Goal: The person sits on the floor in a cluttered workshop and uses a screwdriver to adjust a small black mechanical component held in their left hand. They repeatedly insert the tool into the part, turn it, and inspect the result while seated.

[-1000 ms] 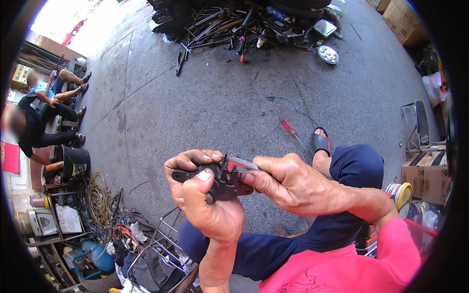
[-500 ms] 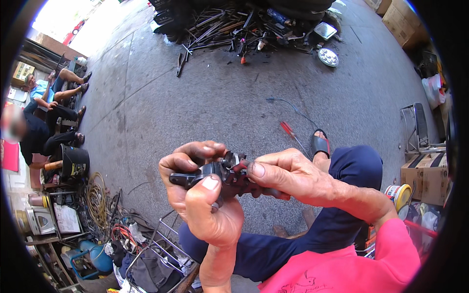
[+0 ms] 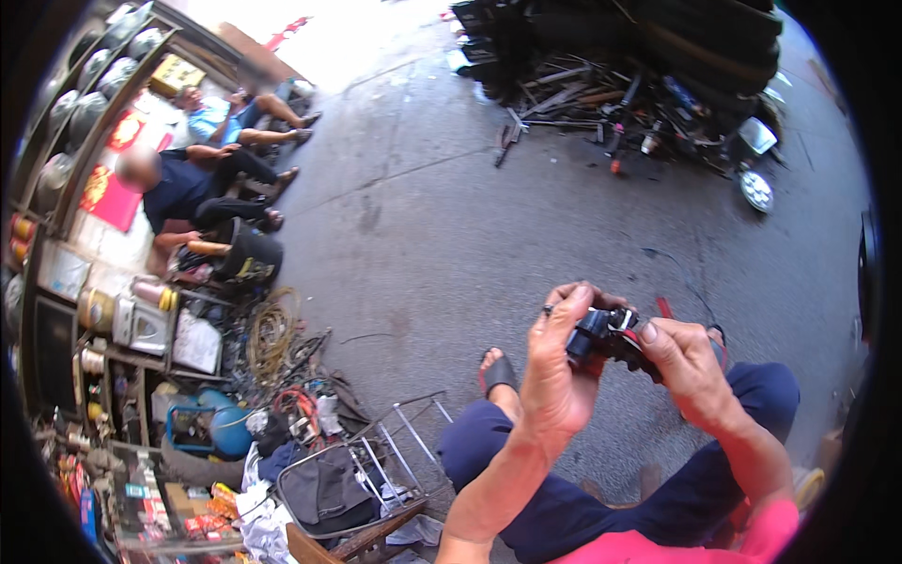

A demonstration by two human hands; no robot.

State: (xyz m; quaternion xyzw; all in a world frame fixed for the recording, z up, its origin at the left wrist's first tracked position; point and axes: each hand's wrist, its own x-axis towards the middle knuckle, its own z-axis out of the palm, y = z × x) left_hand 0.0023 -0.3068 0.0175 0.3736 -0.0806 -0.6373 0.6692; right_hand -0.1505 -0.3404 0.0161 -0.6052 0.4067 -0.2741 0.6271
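Above my knees, my left hand (image 3: 561,381) is closed around a small black mechanical part (image 3: 594,336) with a shiny metal fitting and a bit of red on it. What exactly the part is, I cannot make out. From the other side my right hand (image 3: 693,368) pinches its right end between thumb and fingers. Fingers cover much of its underside. On the floor just beyond my right hand shows the red handle of a tool (image 3: 664,307), mostly hidden.
A scrap pile with rods (image 3: 573,94) and a round lamp (image 3: 755,191) lies ahead. To the left are a metal rack (image 3: 399,432), a coiled hose (image 3: 272,331), a blue tank (image 3: 228,428) and a black bucket (image 3: 252,254). People (image 3: 178,193) sit farther left.
My view has swung left, so the hands and the part appear farther right, and more shelves show. Both hands keep their hold, while the part appears turned.
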